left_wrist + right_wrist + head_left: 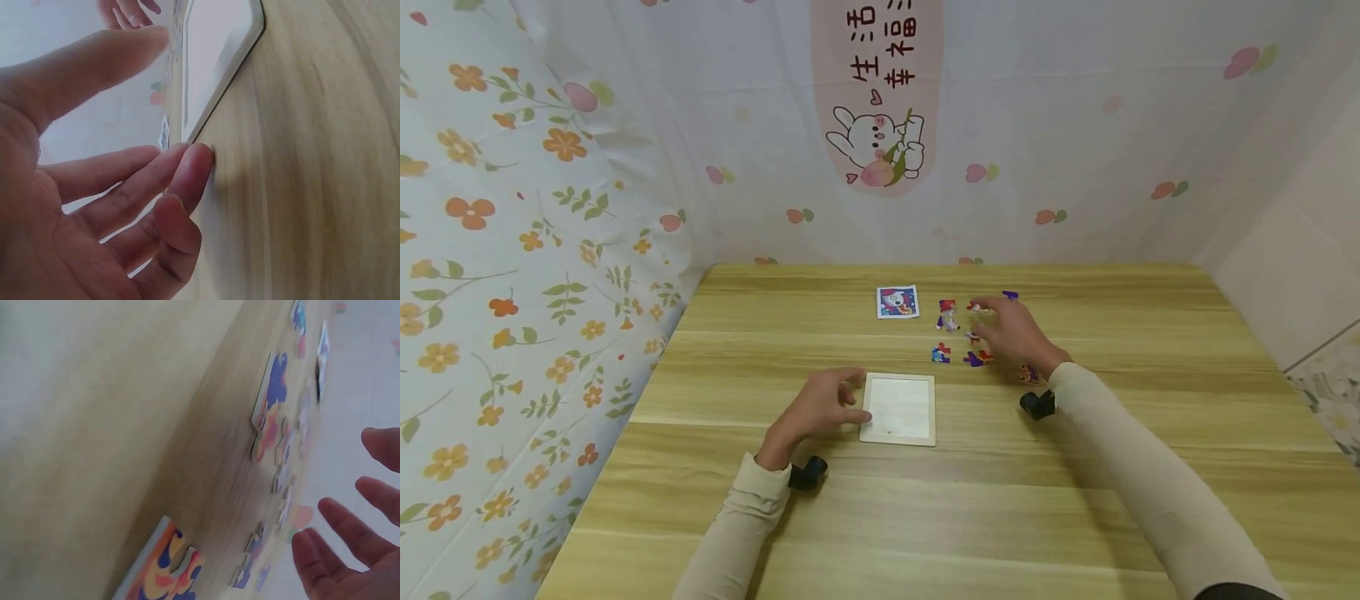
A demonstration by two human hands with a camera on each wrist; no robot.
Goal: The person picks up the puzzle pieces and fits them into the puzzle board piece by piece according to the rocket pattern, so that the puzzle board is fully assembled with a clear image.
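From the head view, the left hand (820, 407) rests at the left side of a pale square tray (904, 407) on the wooden table (985, 517), its thumb over the rim, its fingers loosely bent and gripping nothing. The right hand (1017, 332) reaches over colourful puzzle pieces (941, 353) scattered to the right of a small picture card (898, 302), beyond the tray. In the left wrist view, that palm is relaxed, thumb extended, with fingertips beside the tray's corner; whether they touch it I cannot tell. In the right wrist view, the fingers are spread and hold nothing, apart from the pieces lying flat on the wood; an orange-and-purple piece (156, 569) lies nearest the camera.
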